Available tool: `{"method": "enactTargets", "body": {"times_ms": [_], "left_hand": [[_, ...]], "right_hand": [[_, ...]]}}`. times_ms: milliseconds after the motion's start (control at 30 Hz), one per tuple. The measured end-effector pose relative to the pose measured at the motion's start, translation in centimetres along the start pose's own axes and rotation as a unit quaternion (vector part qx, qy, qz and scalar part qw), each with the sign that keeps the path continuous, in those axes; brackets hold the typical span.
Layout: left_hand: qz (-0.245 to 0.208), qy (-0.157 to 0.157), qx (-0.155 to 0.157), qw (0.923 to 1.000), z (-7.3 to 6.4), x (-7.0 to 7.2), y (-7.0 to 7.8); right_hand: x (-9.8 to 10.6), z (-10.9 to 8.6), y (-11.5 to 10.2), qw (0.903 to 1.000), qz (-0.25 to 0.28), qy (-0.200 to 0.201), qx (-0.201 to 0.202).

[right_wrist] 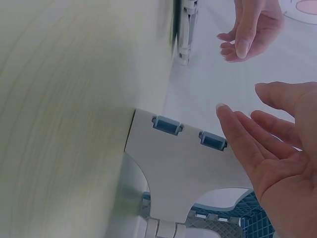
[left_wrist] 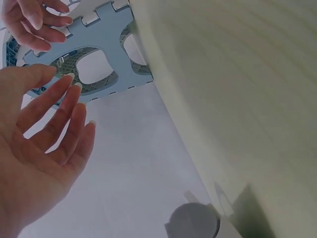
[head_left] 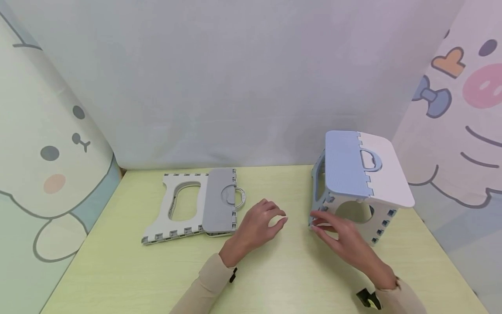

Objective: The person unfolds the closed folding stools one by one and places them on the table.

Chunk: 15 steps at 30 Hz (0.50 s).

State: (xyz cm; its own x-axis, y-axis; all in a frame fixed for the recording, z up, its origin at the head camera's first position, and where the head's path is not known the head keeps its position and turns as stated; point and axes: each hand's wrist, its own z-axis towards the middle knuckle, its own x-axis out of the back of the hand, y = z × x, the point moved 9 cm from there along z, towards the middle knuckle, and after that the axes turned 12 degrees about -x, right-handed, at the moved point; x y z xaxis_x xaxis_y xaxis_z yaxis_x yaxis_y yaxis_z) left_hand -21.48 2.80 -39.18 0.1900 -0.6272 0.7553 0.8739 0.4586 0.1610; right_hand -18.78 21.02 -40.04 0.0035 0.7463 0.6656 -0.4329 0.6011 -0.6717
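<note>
A blue-and-white folding step stool (head_left: 347,163) stands unfolded on its legs at the right, its blue handle loop lying on the seat. My right hand (head_left: 345,240) is by its near left leg, fingers loosely bent; in the right wrist view, thumb and fingers of this hand (right_wrist: 282,144) are apart with nothing between them. A grey-and-white folding step stool (head_left: 221,200) lies folded flat on the left. Just right of its handle loop (head_left: 240,197) hovers my left hand (head_left: 256,224), holding nothing. Its fingers (left_wrist: 62,119) are relaxed in the left wrist view.
Both stools are on a pale yellow-green table (head_left: 282,270). A plain whitish curtain (head_left: 243,87) hangs behind it. Cartoon-printed panels (head_left: 55,144) flank the table on both sides. A dark strap fitting (head_left: 368,298) sits at the right wrist.
</note>
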Motion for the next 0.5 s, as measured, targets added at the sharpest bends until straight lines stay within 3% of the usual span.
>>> {"method": "enactTargets", "body": {"times_ms": [500], "left_hand": [[0.018, -0.001, 0.005, 0.9998, -1.07, 0.52, -0.31]], "right_hand": [[-0.82, 0.46, 0.59, 0.9987, 0.024, -0.007, -0.044]]}}
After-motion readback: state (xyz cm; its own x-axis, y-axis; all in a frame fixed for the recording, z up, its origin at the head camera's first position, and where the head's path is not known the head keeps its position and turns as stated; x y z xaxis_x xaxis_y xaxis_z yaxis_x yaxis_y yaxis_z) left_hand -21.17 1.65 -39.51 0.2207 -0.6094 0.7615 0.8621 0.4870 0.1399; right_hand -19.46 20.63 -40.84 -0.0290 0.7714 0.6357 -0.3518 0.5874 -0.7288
